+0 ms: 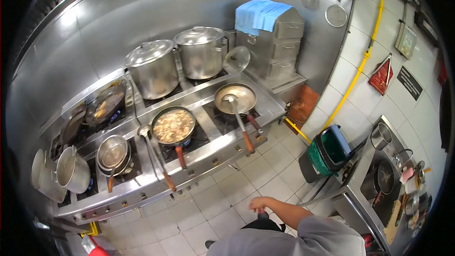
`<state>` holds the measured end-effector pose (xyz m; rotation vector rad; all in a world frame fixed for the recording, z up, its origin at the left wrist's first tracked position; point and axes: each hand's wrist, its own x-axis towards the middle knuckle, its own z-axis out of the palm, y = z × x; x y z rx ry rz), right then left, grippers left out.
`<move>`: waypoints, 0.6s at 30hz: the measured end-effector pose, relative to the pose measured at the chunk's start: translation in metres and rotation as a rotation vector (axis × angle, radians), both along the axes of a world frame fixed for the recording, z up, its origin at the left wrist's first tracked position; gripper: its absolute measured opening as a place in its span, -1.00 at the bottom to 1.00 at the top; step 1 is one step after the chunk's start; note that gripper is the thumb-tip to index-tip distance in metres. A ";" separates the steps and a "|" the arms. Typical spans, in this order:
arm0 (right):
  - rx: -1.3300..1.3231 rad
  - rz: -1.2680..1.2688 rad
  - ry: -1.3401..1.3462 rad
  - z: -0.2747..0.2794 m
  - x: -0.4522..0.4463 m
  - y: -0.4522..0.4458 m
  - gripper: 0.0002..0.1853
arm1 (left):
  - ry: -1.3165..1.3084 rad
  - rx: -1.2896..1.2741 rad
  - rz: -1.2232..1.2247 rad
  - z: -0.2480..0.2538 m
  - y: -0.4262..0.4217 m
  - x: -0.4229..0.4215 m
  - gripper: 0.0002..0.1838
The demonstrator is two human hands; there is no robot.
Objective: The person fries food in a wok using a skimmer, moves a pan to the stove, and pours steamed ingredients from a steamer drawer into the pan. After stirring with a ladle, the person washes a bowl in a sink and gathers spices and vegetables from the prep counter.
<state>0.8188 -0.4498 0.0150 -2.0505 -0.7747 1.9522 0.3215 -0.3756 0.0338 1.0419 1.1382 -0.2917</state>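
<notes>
My right hand (258, 204) is held in front of my body over the tiled floor, with its fingers curled in and nothing visible in them. My left hand is out of view. Across from me, a pan of chopped food (174, 125) sits on the stove (206, 154), its wooden handle pointing toward me. To its right is a wide pan (241, 96) with a ladle (239, 121) resting in it. Another long-handled ladle (156, 159) lies left of the food pan. My hand touches none of these.
Two lidded stockpots (154, 73) stand at the back of the stove. Several pots and strainers (113, 154) are at its left. A steel drawer cabinet (286, 42) bears a blue cloth (263, 14). On the right are a green bin (322, 154) and a sink counter (355, 204) with pans.
</notes>
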 end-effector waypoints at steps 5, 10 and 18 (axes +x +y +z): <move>0.022 -0.514 0.120 -0.010 0.113 -0.153 -0.52 | -0.047 0.063 -0.323 -0.086 -0.007 0.083 -0.39; 0.179 -0.790 0.076 0.022 0.249 -0.192 -0.63 | 0.014 0.215 -0.361 -0.031 -0.007 0.200 -0.51; 0.493 -0.947 -0.069 0.115 0.410 -0.082 -0.52 | -0.072 -0.065 -0.227 0.059 -0.005 0.314 -0.34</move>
